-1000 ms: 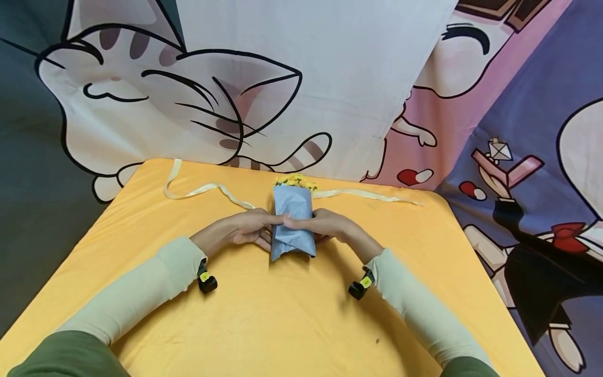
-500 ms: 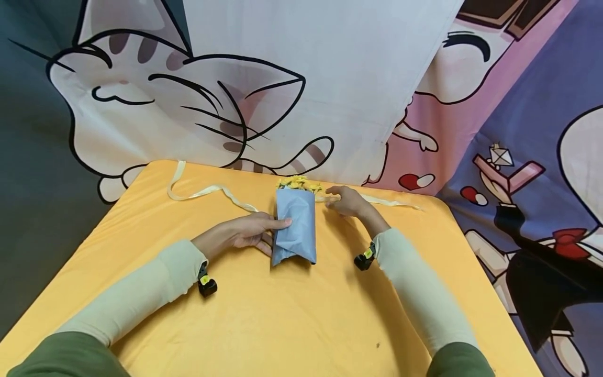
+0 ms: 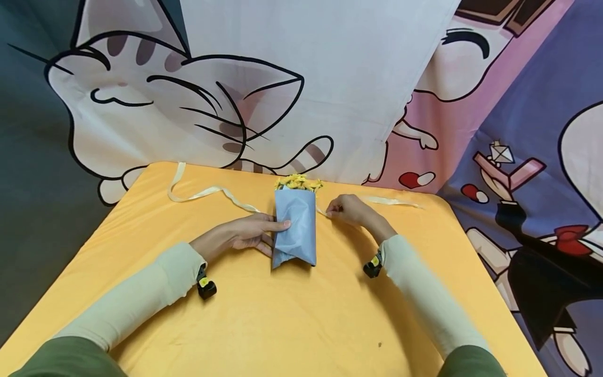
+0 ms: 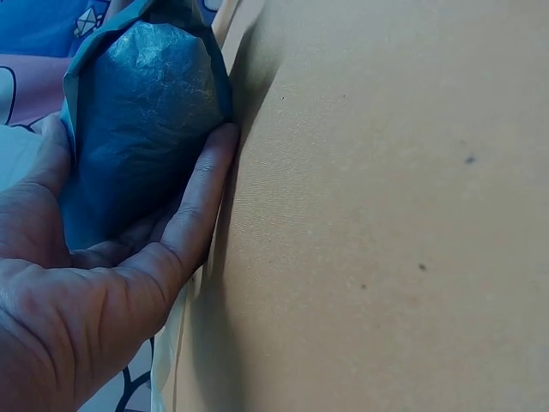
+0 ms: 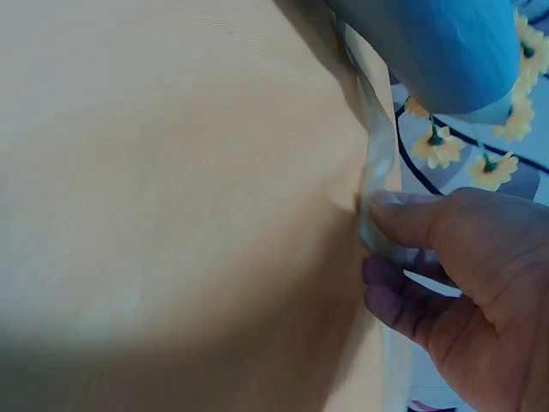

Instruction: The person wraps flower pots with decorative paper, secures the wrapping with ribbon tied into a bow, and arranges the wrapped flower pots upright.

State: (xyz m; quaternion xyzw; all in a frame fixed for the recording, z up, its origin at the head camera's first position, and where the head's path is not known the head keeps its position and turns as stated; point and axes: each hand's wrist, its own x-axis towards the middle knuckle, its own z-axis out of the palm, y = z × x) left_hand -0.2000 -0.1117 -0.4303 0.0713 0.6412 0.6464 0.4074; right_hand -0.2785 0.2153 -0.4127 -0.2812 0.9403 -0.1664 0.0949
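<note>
A small bouquet of yellow flowers [image 3: 298, 182] wrapped in blue paper [image 3: 297, 225] is at the middle of the table. My left hand [image 3: 247, 230] grips its left side, thumb on the front and fingers behind; the left wrist view shows the paper's open lower end [image 4: 150, 103] between thumb and fingers. Right of the bouquet, my right hand [image 3: 352, 209] pinches a cream ribbon [image 3: 321, 211] between thumb and fingertips. In the right wrist view the ribbon [image 5: 379, 146] runs from the fingers toward the wrapped bouquet. The bouquet hides the ribbon's middle part.
The ribbon's left length [image 3: 212, 187] lies in a wavy line toward the table's back left corner, its right tail [image 3: 391, 201] near the back edge. A yellow cloth [image 3: 264, 324] covers the table. Cartoon-printed curtains [image 3: 358, 84] hang behind and to the right.
My right hand has let go of the bouquet's right side, moved right to the ribbon and taken hold of it, then drawn slightly nearer to me. My left hand keeps its grip.
</note>
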